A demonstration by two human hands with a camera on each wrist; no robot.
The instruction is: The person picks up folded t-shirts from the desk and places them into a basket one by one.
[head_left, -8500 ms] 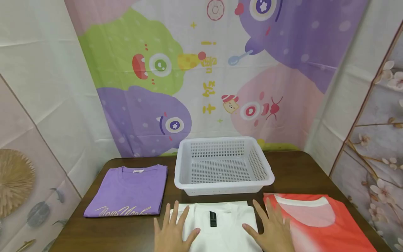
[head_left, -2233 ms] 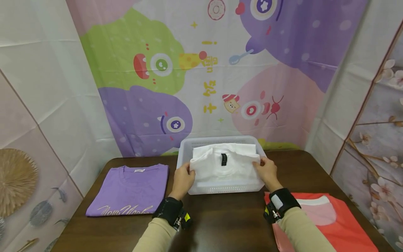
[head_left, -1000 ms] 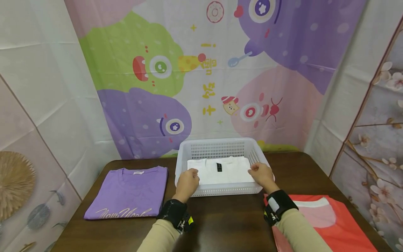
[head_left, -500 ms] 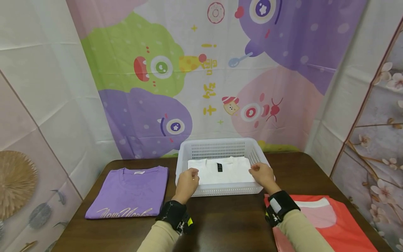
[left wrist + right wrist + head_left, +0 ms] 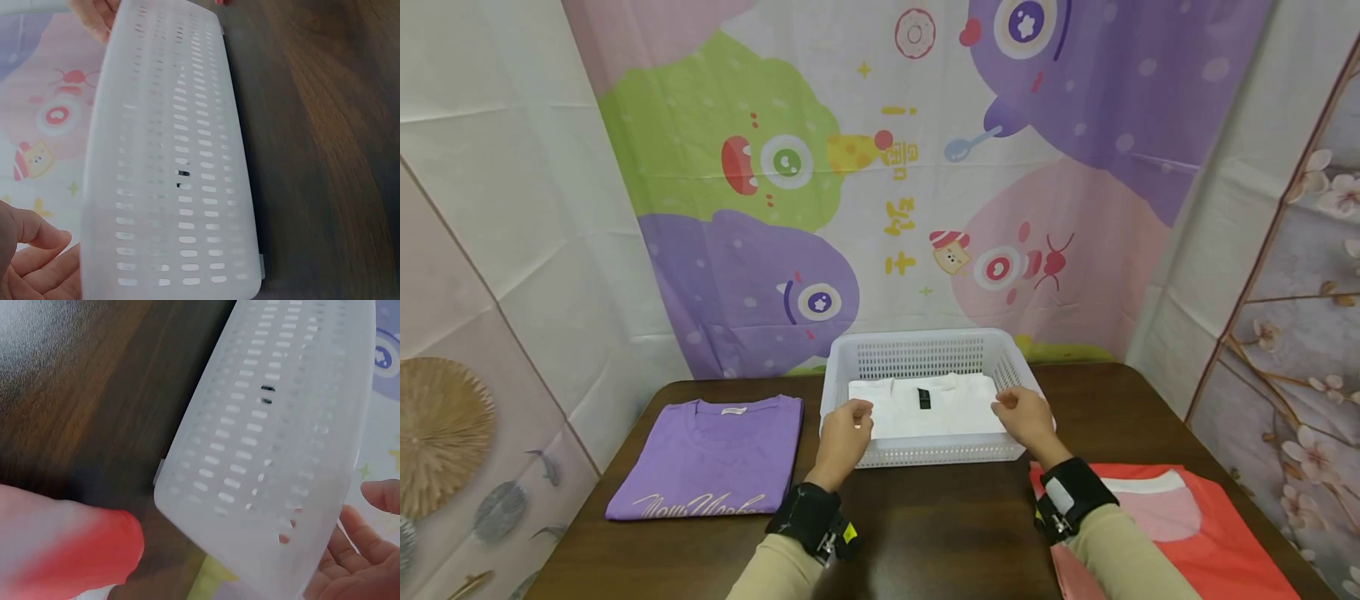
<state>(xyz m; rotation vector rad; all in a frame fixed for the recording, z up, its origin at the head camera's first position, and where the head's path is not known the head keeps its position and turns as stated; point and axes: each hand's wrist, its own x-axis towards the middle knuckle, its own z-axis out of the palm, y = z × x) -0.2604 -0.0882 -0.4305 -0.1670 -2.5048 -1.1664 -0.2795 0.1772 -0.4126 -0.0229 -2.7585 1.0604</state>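
Note:
A folded white T-shirt (image 5: 925, 408) with a black neck label lies flat inside the white plastic basket (image 5: 940, 457). My left hand (image 5: 846, 433) is over the basket's near left corner, fingers loosely bent, with nothing between thumb and fingers. At the near right corner, my right hand (image 5: 1027, 418) hovers in the same loose way and holds nothing. The left wrist view shows thumb and fingers (image 5: 44, 269) apart beside the basket's rim. In the right wrist view the fingers (image 5: 356, 544) are partly behind the basket wall. Whether either hand touches the rim I cannot tell.
A folded purple T-shirt (image 5: 707, 458) with gold lettering lies on the dark wooden table (image 5: 925, 533) at left. A red and pink T-shirt (image 5: 1195, 533) lies at right, partly under my right forearm. Behind the table hangs a cartoon-printed curtain (image 5: 895, 300).
Both hands carried the white T-shirt from the table's front into the basket, lowered it and let go. In the last half second, the hands have stayed nearly still.

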